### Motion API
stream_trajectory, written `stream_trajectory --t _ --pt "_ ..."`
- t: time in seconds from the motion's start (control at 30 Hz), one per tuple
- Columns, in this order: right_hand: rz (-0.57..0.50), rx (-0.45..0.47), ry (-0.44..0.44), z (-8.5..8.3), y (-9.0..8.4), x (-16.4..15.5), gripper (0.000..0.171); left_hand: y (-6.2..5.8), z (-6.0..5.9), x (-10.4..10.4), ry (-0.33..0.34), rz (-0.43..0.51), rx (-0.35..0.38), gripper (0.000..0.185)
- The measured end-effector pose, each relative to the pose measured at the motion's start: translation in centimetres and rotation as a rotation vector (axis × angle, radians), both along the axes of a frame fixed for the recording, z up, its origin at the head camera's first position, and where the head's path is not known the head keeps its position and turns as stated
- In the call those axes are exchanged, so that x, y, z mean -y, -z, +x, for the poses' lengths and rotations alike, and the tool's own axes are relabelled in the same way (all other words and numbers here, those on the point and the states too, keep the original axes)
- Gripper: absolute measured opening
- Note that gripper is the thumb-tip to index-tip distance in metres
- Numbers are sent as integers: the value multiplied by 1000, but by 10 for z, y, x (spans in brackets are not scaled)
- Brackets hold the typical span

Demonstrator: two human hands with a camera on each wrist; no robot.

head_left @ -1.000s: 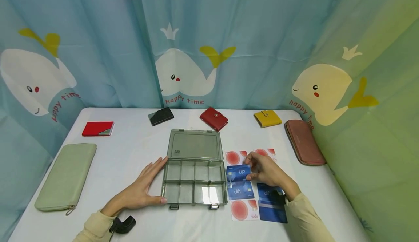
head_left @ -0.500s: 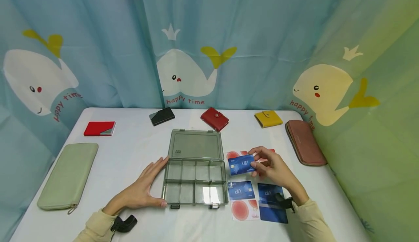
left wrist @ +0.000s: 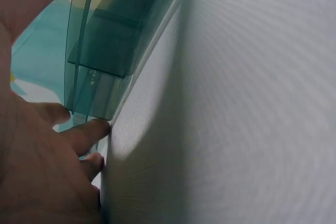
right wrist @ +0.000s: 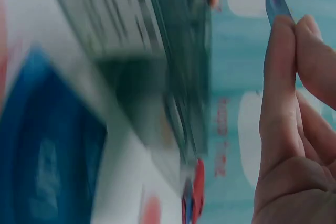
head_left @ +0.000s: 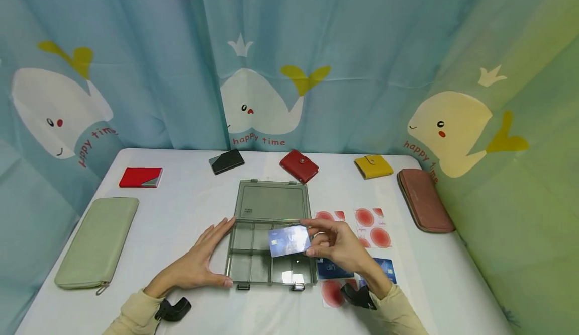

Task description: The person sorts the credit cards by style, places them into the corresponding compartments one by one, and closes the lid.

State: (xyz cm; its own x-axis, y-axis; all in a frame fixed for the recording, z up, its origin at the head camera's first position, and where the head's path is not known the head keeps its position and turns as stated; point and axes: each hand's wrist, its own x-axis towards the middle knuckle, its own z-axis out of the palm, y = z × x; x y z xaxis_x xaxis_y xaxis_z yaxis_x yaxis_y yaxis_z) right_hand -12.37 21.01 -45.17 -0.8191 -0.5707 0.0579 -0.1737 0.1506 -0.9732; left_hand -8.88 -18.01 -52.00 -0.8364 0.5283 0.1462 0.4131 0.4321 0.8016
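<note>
Box (head_left: pixel 270 234) mid table (head_left: pixel 190 204), left hand (head_left: pixel 199 262) at its left side, right hand (head_left: pixel 336 247) holding card (head_left: pixel 289 240) over it; cards (head_left: pixel 371 227) right, wallets (head_left: pixel 297 165) far.

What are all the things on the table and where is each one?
Compartment box: one, clear grey, lid open, table middle.
Held card: one, blue, over the box.
Cards on table: several, blue and red-dotted white, right of box.
Long wallets: green at left, brown at right.
Small wallets: red, yellow, far edge.
Card cases: red, black, far left.
Whale curtain: one, blue-green, behind.
Left hand: rests against the box's left side.
Right hand: pinches the held card.
</note>
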Motion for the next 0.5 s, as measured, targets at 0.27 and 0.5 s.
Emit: stream_trajectory --t 0.27,0.5 --pt "50 -15 -30 14 11 42 59 1 -1 -1 -13 -12 41 133" --pt "152 -122 -29 22 20 62 56 2 -2 -1 -21 -15 52 132"
